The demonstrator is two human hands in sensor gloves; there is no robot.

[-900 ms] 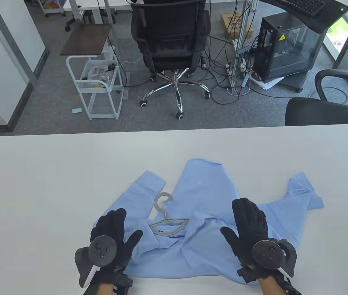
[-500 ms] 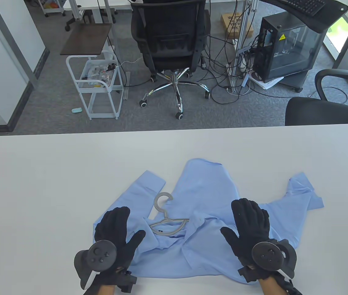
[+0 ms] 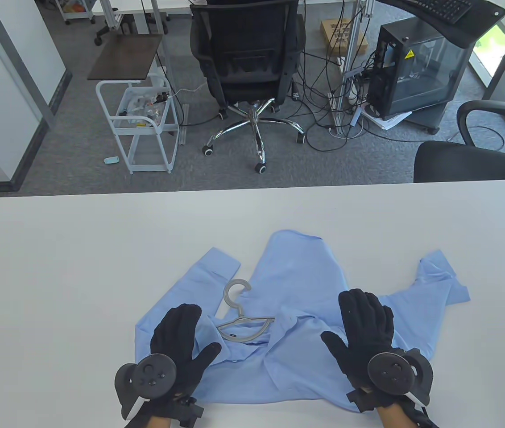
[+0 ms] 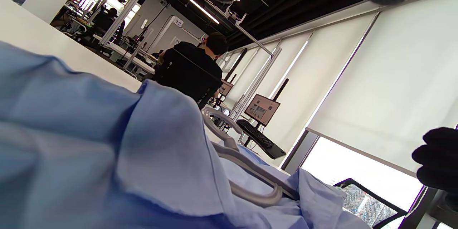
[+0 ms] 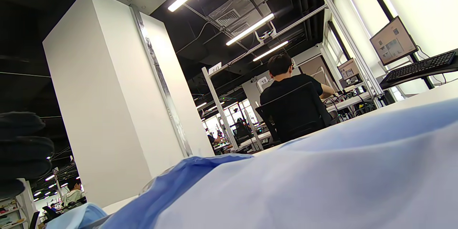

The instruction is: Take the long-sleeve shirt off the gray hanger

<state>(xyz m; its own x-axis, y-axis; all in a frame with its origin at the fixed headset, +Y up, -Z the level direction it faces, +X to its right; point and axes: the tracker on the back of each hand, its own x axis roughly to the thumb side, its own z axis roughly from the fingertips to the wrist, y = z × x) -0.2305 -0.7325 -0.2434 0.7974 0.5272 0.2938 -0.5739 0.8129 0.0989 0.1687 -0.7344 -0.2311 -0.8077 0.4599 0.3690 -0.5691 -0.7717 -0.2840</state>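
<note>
A light blue long-sleeve shirt (image 3: pixel 297 312) lies rumpled near the front edge of the white table (image 3: pixel 101 249), its sleeves thrown out to either side. The gray hanger (image 3: pixel 240 318) sits on the shirt: its hook lies bare on the cloth, pointing away from the person, while its shoulders run under the opened collar. A small dark tag shows on the hanger's lower bar, too small to read.

The left hand (image 3: pixel 179 343) lies palm down over the shirt's left shoulder area, just beside the hanger, fingers (image 3: pixel 185 318) stretched forward close together and the thumb splayed out toward the collar. It holds nothing. The right hand (image 3: pixel 364 332) lies flat in the same way over the right side of the shirt, fingers (image 3: pixel 364 307) stretched out, thumb apart, gripping nothing. Whether the palms press the cloth or hover just above it cannot be told.

The left wrist view shows the hanger (image 4: pixel 247 171) rising from folds of blue cloth, with the other glove at the right edge. In the right wrist view the shirt (image 5: pixel 304 171) fills the lower half.

As for writing, a sign reading "12" shows in the room beyond in both wrist views, and the right wrist view adds one reading "10". A yellow warning sticker marks the computer case (image 3: pixel 417 67) on the floor behind the table.
</note>
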